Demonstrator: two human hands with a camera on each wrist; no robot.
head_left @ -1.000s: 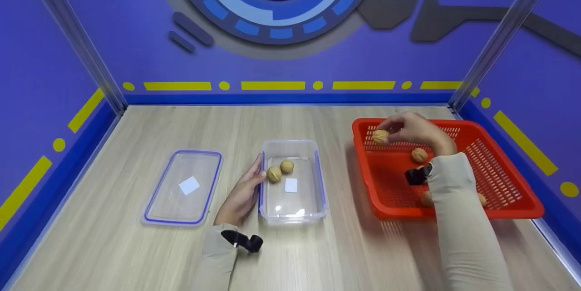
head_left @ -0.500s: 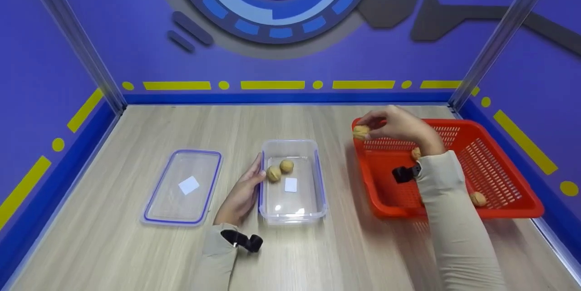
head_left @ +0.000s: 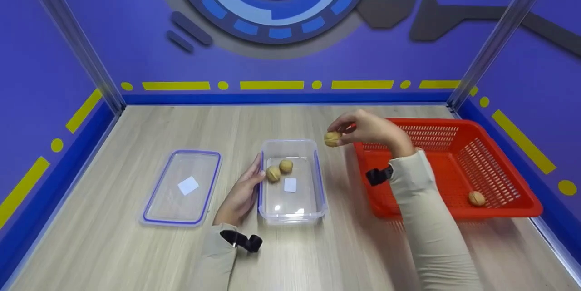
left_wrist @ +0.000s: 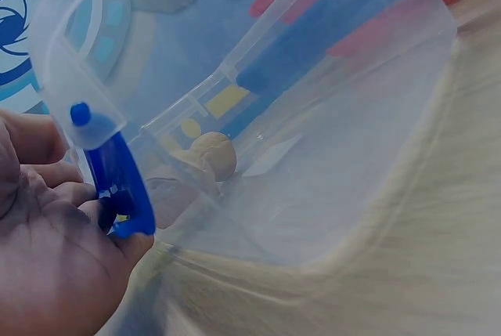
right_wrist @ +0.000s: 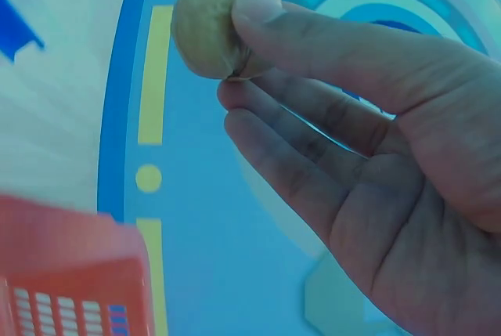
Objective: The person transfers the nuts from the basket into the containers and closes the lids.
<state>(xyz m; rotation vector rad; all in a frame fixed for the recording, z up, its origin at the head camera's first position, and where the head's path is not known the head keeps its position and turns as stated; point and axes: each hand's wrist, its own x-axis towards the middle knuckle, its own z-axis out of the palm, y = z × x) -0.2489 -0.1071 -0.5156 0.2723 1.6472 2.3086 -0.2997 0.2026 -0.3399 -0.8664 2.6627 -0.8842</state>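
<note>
My right hand (head_left: pixel 370 130) pinches a walnut (head_left: pixel 332 139) between thumb and fingers, in the air between the red basket (head_left: pixel 504 213) and the clear plastic container (head_left: pixel 295 207). The right wrist view shows this walnut (right_wrist: pixel 207 23) at the fingertips, its thumb pressed on the shell. My left hand (head_left: pixel 240 193) grips the container's left side, thumb at the rim; in the left wrist view its fingers lie at the blue latch (left_wrist: pixel 121 183). Two walnuts, one larger (head_left: pixel 273 174) and one smaller (head_left: pixel 286 166), lie in the container near its left wall.
A clear lid (head_left: pixel 181 207) with a blue seal lies flat left of my left hand. One walnut (head_left: pixel 476 198) shows in the basket's front right; my right forearm hides part of the basket. Blue panels (head_left: pixel 290 68) wall the wooden table (head_left: pixel 113 236) at the back and sides.
My right hand has carried the walnut leftward from above the basket, past its left rim, towards the container. The left hand and the container have stayed in place.
</note>
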